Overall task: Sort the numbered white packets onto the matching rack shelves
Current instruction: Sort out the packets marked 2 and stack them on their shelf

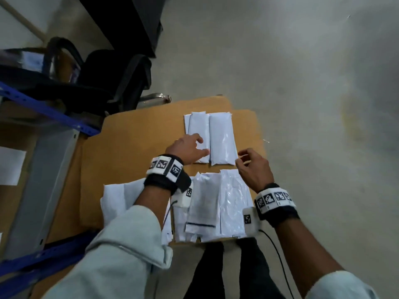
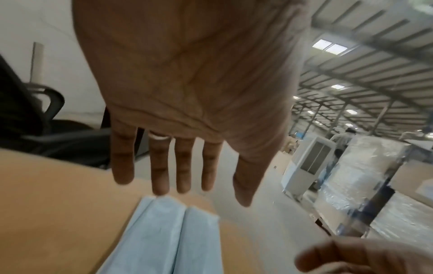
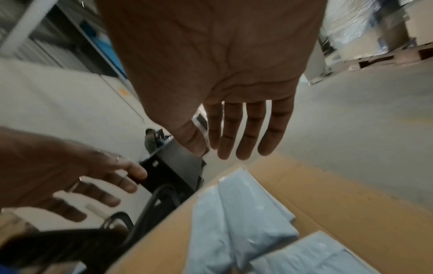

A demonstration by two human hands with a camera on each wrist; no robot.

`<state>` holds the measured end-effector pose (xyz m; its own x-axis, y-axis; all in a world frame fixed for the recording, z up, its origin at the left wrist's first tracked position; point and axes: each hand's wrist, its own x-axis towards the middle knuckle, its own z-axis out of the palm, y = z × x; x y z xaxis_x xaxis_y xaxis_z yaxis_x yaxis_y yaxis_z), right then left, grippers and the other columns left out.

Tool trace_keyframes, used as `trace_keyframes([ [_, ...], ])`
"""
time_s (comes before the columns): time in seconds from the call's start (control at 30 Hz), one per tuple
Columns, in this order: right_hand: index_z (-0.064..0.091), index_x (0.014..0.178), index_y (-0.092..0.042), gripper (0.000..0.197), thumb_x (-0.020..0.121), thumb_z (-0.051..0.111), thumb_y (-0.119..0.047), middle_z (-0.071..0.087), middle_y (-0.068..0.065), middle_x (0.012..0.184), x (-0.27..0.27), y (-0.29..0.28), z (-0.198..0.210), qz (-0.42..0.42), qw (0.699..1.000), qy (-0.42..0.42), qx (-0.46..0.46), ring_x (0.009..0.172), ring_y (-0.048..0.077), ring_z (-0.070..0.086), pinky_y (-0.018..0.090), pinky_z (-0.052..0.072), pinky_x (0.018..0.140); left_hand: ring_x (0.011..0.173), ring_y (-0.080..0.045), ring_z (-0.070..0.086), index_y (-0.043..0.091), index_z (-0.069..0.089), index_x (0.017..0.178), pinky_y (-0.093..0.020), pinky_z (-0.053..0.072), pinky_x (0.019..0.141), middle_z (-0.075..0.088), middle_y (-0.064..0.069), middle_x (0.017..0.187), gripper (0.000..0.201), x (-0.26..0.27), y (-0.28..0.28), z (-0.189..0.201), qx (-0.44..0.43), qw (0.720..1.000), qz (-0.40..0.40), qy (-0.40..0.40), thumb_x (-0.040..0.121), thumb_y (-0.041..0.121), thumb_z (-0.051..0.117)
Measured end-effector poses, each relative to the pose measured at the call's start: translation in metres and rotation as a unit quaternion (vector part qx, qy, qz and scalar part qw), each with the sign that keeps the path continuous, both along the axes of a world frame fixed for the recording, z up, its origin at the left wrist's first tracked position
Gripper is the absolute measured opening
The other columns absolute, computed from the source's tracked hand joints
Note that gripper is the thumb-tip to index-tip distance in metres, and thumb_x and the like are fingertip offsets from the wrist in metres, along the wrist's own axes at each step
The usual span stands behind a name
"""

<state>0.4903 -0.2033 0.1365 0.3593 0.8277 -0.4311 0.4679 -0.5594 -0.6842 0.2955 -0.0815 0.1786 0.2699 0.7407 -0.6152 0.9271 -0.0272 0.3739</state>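
Observation:
Two white packets (image 1: 221, 139) lie side by side at the far end of a brown cardboard sheet (image 1: 133, 143); they also show as the packets (image 2: 168, 237) in the left wrist view and the packets (image 3: 246, 213) in the right wrist view. More white packets (image 1: 218, 208) lie overlapped nearer me. My left hand (image 1: 199, 145) is over the near end of the far left packet with fingers (image 2: 159, 166) straight and spread, holding nothing. My right hand (image 1: 244, 159) hovers beside the far right packet's near corner, its fingers (image 3: 250, 133) straight and empty. No printed numbers are readable.
A rack with blue beams (image 1: 49, 113) and a grey upright (image 1: 43, 180) stands at the left, a white label (image 1: 10, 165) on its shelf. A black office chair (image 1: 112, 83) stands behind the cardboard. Loose white packets (image 1: 118, 199) lie under my left forearm. Bare concrete floor (image 1: 313, 104) lies to the right.

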Motion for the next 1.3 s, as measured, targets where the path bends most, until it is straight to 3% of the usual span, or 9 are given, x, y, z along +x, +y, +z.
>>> trace_keyframes([
  [0.07,0.060,0.117,-0.031,0.028,0.090,0.063,-0.035,0.071,-0.006,0.108,0.004,0.023,-0.042,0.026,0.999,-0.010,-0.028,0.096,0.021,0.067,0.041,0.056,0.087,0.125,-0.030,0.052,0.030,0.051,0.134,-0.048,0.046,0.103,0.050,-0.005,0.141,0.054,0.008,0.011,-0.043,0.022,0.999,0.020,0.022,0.087,0.054,0.065],
  [0.23,0.056,0.128,-0.026,0.035,0.094,0.061,-0.031,0.067,-0.003,0.122,0.020,0.067,-0.128,0.104,0.989,-0.068,-0.086,0.110,0.025,0.062,0.037,0.049,0.085,0.132,-0.036,0.044,0.023,0.042,0.143,-0.049,0.042,0.107,0.041,-0.010,0.148,0.071,0.010,0.023,-0.141,0.041,0.988,0.130,0.075,0.084,0.047,0.071],
  [0.47,0.045,0.137,-0.021,0.045,0.096,0.057,-0.037,0.052,0.009,0.135,0.025,0.108,-0.181,0.141,0.984,-0.075,-0.075,0.117,0.035,0.057,0.049,0.051,0.092,0.135,-0.041,0.041,0.028,0.016,0.156,-0.054,0.037,0.111,0.027,-0.014,0.156,0.106,0.002,0.029,-0.218,0.032,0.975,0.202,0.083,0.075,0.064,0.074],
  [0.63,0.038,0.138,-0.018,0.053,0.093,0.062,-0.032,0.058,0.014,0.131,0.020,0.115,-0.199,0.096,0.990,-0.049,-0.086,0.114,0.039,0.059,0.048,0.050,0.091,0.136,-0.037,0.042,0.032,0.008,0.157,-0.054,0.034,0.110,0.032,-0.012,0.156,0.110,0.013,0.026,-0.238,0.067,0.969,0.220,0.085,0.075,0.071,0.069],
  [0.8,0.042,0.129,-0.016,0.040,0.091,0.055,-0.012,0.065,0.017,0.119,0.024,0.118,-0.208,0.067,0.994,-0.010,-0.087,0.103,0.040,0.062,0.043,0.049,0.085,0.120,-0.038,0.052,0.034,0.023,0.152,-0.049,0.036,0.104,0.045,-0.012,0.134,0.099,0.018,0.020,-0.241,0.108,0.959,0.247,0.084,0.072,0.066,0.071],
  [0.93,0.045,0.125,-0.012,0.035,0.091,0.050,-0.008,0.055,0.016,0.121,0.031,0.122,-0.207,0.049,0.997,-0.058,-0.022,0.098,0.041,0.057,0.041,0.042,0.076,0.102,-0.037,0.060,0.026,0.033,0.141,-0.046,0.041,0.091,0.049,-0.010,0.119,0.088,0.023,0.016,-0.238,0.193,0.935,0.282,0.094,0.069,0.061,0.070],
  [1.0,0.046,0.133,-0.011,0.040,0.093,0.051,-0.009,0.050,0.016,0.129,0.035,0.122,-0.210,0.045,0.995,-0.094,0.006,0.103,0.042,0.056,0.046,0.048,0.080,0.104,-0.037,0.058,0.025,0.031,0.142,-0.046,0.041,0.092,0.047,-0.011,0.122,0.091,0.024,0.015,-0.240,0.197,0.926,0.308,0.097,0.068,0.062,0.070],
  [1.17,0.036,0.148,-0.020,0.059,0.096,0.058,-0.036,0.043,0.015,0.144,0.033,0.112,-0.215,0.081,0.991,-0.107,0.002,0.125,0.037,0.048,0.051,0.047,0.099,0.122,-0.040,0.049,0.029,0.021,0.150,-0.052,0.034,0.103,0.040,-0.014,0.138,0.109,0.023,0.020,-0.250,0.157,0.934,0.304,0.107,0.065,0.082,0.064],
  [1.3,0.013,0.159,-0.027,0.099,0.084,0.064,-0.068,0.021,0.015,0.164,0.027,0.106,-0.218,0.164,0.974,-0.136,-0.077,0.146,0.038,0.028,0.057,0.036,0.111,0.127,-0.039,0.045,0.027,0.021,0.151,-0.052,0.033,0.104,0.041,-0.014,0.142,0.109,0.025,0.024,-0.257,0.158,0.935,0.298,0.106,0.065,0.076,0.069],
])
